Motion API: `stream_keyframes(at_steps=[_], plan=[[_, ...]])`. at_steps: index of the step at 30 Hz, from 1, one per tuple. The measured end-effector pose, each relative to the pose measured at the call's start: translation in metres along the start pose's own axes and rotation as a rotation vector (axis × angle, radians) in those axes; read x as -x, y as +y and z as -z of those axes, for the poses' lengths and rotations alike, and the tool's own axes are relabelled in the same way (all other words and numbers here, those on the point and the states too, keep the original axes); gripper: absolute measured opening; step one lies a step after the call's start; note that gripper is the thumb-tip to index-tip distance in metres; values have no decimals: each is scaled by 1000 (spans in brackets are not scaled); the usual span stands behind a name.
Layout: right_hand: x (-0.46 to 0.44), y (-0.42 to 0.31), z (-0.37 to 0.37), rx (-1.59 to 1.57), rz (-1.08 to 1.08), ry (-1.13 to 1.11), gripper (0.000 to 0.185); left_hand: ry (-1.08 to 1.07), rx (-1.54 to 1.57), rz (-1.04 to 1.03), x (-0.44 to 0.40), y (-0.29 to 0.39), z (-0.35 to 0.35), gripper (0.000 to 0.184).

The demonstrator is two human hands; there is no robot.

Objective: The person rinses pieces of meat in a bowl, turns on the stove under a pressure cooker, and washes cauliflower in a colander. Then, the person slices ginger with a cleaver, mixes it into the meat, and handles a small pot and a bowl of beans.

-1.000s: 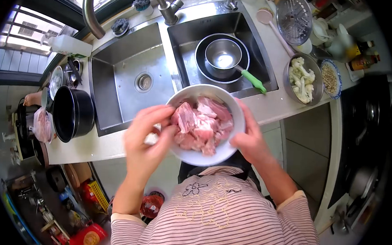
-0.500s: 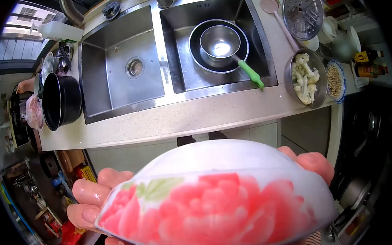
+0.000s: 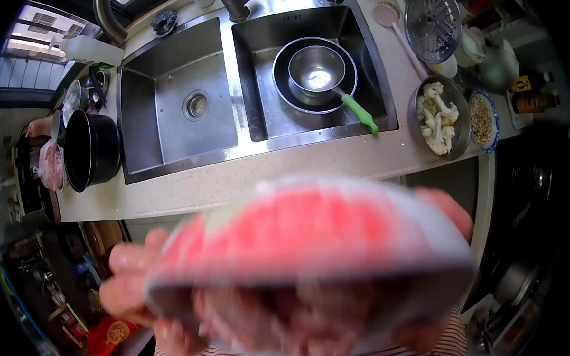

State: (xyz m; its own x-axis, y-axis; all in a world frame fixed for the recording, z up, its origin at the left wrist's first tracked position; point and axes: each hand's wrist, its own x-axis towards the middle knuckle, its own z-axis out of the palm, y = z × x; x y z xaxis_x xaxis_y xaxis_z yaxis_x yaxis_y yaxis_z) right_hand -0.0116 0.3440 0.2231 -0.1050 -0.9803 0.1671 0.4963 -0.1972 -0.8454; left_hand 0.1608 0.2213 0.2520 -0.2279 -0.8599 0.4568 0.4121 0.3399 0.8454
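Observation:
A white bowl with a pink flower pattern (image 3: 308,224) is very close to the camera, blurred, tilted so that its outer side and part of its inside show. Pieces of raw meat (image 3: 277,319) are inside it, near the lower rim. My left hand (image 3: 134,280) grips the bowl's left side, several fingers wrapped on the rim. On the right side, my right hand (image 3: 451,212) holds the bowl, most of it hidden behind the bowl.
Behind is a double sink (image 3: 179,101); its right basin holds a black pan (image 3: 281,75) and a green-handled steel ladle (image 3: 316,69). Cauliflower fills a metal bowl (image 3: 413,123) at right. A black pot (image 3: 93,150) stands left, a stove (image 3: 523,190) far right.
The bowl has risen from above the counter edge close to the camera and tilted, its patterned side then its meat coming into view. Both hands have moved with it and now grip opposite sides.

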Motion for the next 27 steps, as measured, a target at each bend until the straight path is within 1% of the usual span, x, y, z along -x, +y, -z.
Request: stream_keyframes(at_steps=[1,3,4,5,6,7,8,10,13,16,17,20,21,24,25,27], plan=[[-1,3,3,10,-6,67,88,-36,-93,31,-1,-12,11,32],[-5,13,8,33,-34,201,88,-185,-428,55,-10,-33,30,27],[-8,21,11,48,-57,272,87,-300,-672,51,-16,-40,33,22],[-11,31,14,75,-89,324,85,-297,-741,56,-13,-49,33,21],[-12,47,18,14,-108,387,84,-293,-809,61,-8,-58,33,20],[-11,68,25,12,-112,412,84,-372,-894,-19,-5,-66,36,23],[-10,87,32,11,-117,438,83,-373,-890,12,0,-74,33,27],[-6,105,39,23,-196,485,79,-377,-923,32,7,-97,38,28],[0,125,48,28,-255,513,75,-354,-1013,350,16,-117,52,28],[3,145,53,-7,-250,548,73,-413,-730,782,27,-145,79,30],[3,151,56,16,-249,546,73,-394,-594,875,31,-152,82,33],[5,150,63,35,-304,564,71,-428,-448,1069,30,-160,84,38],[4,139,63,64,-356,561,71,-414,-402,1102,31,-160,81,44],[12,148,76,19,-397,592,71,-440,-242,1120,38,-166,78,49],[14,150,79,37,-402,605,72,-483,-198,1174,36,-167,78,57],[19,160,90,64,-354,621,70,-474,-145,1150,44,-169,72,61]])
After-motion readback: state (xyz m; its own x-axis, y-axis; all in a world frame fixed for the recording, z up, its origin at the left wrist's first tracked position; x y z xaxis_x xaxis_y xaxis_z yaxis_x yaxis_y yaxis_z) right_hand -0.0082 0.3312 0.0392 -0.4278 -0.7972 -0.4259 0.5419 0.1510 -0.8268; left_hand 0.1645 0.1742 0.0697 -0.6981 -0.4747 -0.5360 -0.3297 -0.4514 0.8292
